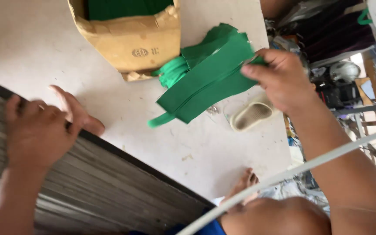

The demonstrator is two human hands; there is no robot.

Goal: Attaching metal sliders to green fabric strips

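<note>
Head view. The right hand (279, 78) is holding a stack of flat green fabric pieces (209, 80) above the pale floor (44, 48), with the fingers closed on the stack's upper right end; the thumb is lying across the top of the fabric and the other fingers are gripping from behind. The stack is hanging tilted, its lower left corner ending in a narrow green strap (161, 120) that is pointing toward the dark edge of the wooden board. A bunched roll of lighter green material (171, 72) is lying just behind the stack, touching the lower right corner of the cardboard box (131, 43).

The cardboard box is standing on the floor near the top edge of the view, and more green material is showing inside its open top. The left hand (40, 130) is resting on the grey wooden board (88, 182), its fingers curled over the board's dark upper edge, with the index finger and thumb extending past that edge over the floor; it is holding nothing loose. A pale sandal (252, 115) is lying on the floor just below the right hand. A bare foot (245, 182) is resting near the floor's lower right edge, beside the person's knee. A white cord (292, 172) is running diagonally across the lower right corner.
</note>
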